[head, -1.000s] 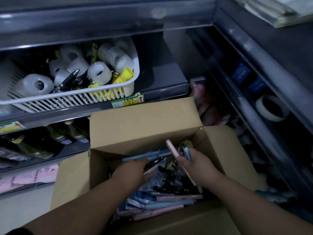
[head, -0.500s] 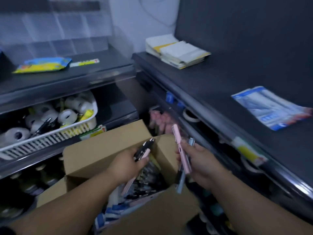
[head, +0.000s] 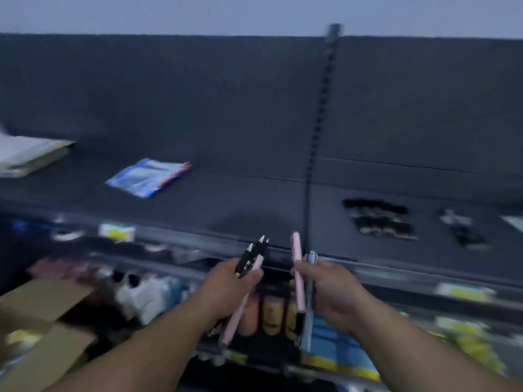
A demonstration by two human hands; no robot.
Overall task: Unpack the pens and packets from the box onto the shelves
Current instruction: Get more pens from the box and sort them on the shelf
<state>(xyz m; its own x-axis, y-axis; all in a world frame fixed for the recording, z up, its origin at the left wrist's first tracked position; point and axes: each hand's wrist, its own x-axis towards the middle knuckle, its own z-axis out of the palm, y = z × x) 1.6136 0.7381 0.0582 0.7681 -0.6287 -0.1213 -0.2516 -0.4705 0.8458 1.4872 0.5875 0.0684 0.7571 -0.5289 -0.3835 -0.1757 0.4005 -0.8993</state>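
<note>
- Two hands are raised in front of the top shelf, each curled round a few pens.
- Left hand: fingers closed round a couple of black pens and a pink pen. The black tips point up and the pink one hangs below the fist.
- Right hand: fingers wrapped round a second pink pen and a pale blue pen, both held nearly upright.
- Cardboard box: low on the left with a flap open, well apart from both hands. Its contents are out of view.
- On the top shelf, a blue and white packet lies flat to the left, with a stack of papers further left.
- A dark pile lies on the shelf to the right, too blurred to tell what it is.
- Small bottles stand on the lower shelf between the two wrists.
</note>
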